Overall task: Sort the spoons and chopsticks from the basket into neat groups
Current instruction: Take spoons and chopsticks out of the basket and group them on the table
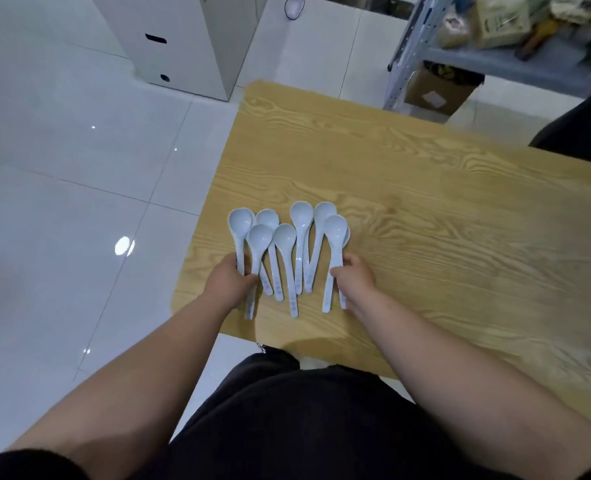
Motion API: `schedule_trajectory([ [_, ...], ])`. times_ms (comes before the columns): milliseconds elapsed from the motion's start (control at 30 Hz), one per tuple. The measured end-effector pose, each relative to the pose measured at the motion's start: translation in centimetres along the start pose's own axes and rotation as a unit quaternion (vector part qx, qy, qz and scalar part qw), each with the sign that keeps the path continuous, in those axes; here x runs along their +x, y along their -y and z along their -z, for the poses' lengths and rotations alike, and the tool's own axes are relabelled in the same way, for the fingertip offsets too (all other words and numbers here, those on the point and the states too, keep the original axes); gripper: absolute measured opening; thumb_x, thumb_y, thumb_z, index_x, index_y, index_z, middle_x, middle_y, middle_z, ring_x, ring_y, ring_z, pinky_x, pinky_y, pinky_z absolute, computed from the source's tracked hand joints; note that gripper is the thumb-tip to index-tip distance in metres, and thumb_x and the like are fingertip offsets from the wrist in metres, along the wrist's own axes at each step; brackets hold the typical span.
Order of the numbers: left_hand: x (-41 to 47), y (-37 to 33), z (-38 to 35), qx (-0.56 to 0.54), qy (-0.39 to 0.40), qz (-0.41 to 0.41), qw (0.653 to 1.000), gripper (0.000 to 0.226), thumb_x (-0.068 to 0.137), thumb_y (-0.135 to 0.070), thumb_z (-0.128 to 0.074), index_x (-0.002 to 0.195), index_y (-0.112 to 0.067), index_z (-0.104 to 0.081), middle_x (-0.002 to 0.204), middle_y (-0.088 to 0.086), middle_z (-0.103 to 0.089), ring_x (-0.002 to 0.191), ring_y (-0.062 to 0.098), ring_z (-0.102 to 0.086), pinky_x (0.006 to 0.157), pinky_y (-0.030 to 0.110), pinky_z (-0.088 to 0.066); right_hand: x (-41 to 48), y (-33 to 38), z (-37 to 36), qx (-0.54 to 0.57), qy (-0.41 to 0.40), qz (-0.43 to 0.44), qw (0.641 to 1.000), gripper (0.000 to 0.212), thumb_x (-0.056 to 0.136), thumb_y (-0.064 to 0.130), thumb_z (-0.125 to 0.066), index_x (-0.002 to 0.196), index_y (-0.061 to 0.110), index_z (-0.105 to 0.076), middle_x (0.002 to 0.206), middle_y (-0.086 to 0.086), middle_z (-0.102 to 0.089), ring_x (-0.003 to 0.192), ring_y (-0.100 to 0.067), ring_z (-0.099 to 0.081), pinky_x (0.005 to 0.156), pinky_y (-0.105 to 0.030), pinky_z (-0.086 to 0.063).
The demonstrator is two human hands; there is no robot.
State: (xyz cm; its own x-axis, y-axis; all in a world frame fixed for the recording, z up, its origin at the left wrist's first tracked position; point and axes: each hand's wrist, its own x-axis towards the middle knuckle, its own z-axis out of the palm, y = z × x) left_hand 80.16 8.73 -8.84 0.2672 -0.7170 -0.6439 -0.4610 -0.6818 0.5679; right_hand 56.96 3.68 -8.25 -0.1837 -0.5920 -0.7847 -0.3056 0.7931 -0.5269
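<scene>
White plastic spoons [289, 251], eight or so, fanned on the near-left corner of a pale wood-grain table [443, 209], bowls to the far side, handles running back toward the wearer. Long axes near-to-far and roughly parallel, though several handles cross and overlap in the middle of the fan. Bracketed from both sides: left hand [230, 284] at the left edge of the group, fingers curled round the handles of the two leftmost spoons; right hand [354, 280] at the right edge, thumb and fingers pinched on the handles of the rightmost pair. Both grips closed on spoon handles, neither hand empty. Middle spoons loose on the wood between the two hands, about equally near either one.

Both forearms stretched forward and angled inward, wrists low over the table, palms mostly down, meeting the handles near their midpoints. Judged as a squaring-up of the spoon group, with an inward push from both sides the likely need if the fan is to close into a tidy row; crossed handles in the centre a probable snag.

No chopsticks and no basket anywhere in view, so that half of the sort unaccounted for. Rest of the tabletop bare to the right and far side. Beyond it, glossy white floor tiles [62, 168], a white cabinet [183, 46] at far left and a metal shelf rack [495, 53] with cartons at far right.
</scene>
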Motion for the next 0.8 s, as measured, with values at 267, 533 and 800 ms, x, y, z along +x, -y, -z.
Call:
schedule_trajectory([
  [267,1.9,1.0,0.8,0.166,-0.022,-0.078,0.983,0.082,0.079,-0.027,-0.074,0.149,-0.017,-0.032,0.135,0.013,-0.041,0.125,0.034,-0.042,0.102,0.041,-0.039,0.3,1.6,-2.2,-0.149,-0.011,0.099,0.984,0.023,0.091,0.008,-0.05,0.107,0.021,-0.061,0.107,0.0,-0.067,0.09,-0.017,-0.064,0.075,-0.033,-0.055],
  [533,1.7,0.6,0.7,0.222,0.043,-0.173,0.959,0.074,0.083,-0.023,-0.071,0.149,-0.017,-0.038,0.155,0.017,-0.023,0.14,0.036,-0.031,0.111,0.039,-0.034,0.0,0.3,-3.2,-0.255,0.037,0.137,0.956,0.084,0.087,0.01,-0.055,0.159,0.03,-0.017,0.161,-0.002,-0.021,0.14,-0.025,-0.035,0.105,-0.037,-0.042],
  [800,0.7,-0.7,2.3,0.191,0.02,-0.204,0.96,0.072,0.086,-0.026,-0.067,0.151,-0.014,-0.039,0.143,0.009,-0.046,0.135,0.026,-0.041,0.109,0.034,-0.033,-2.7,0.5,-0.5,-0.283,0.074,0.161,0.943,0.066,0.094,0.029,-0.059,0.155,0.025,-0.032,0.155,-0.003,-0.038,0.14,-0.02,-0.039,0.107,-0.032,-0.038],
])
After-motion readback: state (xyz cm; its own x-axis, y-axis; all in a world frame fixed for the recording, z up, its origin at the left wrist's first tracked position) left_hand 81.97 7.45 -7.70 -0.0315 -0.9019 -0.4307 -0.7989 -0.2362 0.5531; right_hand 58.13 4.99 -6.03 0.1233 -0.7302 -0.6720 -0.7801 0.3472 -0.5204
